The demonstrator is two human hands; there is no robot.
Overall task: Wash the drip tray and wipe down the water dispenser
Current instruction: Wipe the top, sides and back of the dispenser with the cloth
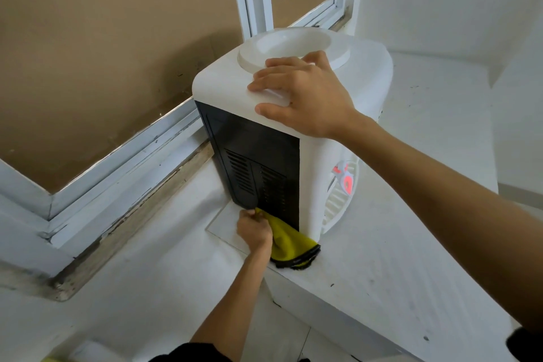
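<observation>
Water dispenser (311, 185) cleaning is at the black rear panel (255, 156), which faces the camera. Nearest the camera, at six o'clock, two dark sleeves sit at the lower frame edge. From there the left forearm runs up to the left hand (254, 228), whose fingers are curled round a yellow cloth (289, 244) with a black hem, holding it against the bottom edge of the black panel. The cloth hangs down toward five o'clock of that hand, and its hem lies at the front lip of the white counter (382, 258), right at the dispenser's lower corner. A thin clear sheet (226, 225) lies flat under the dispenser's base, one corner jutting toward eight o'clock.

The right forearm crosses from four o'clock to the right hand (302, 94), laid on the dispenser's white top with fingers spread and straight, the fingertips overlapping the round bottle collar (293, 47).

At three o'clock of the black panel, the drip tray (338, 200) with its white slats shows round the dispenser's side, under a red tap (345, 178).

The counter is bare and open toward four o'clock. At nine o'clock only a narrow strip of sill separates the dispenser from the white window frame (123, 161); at twelve o'clock the frame's upright stands just behind the collar.
</observation>
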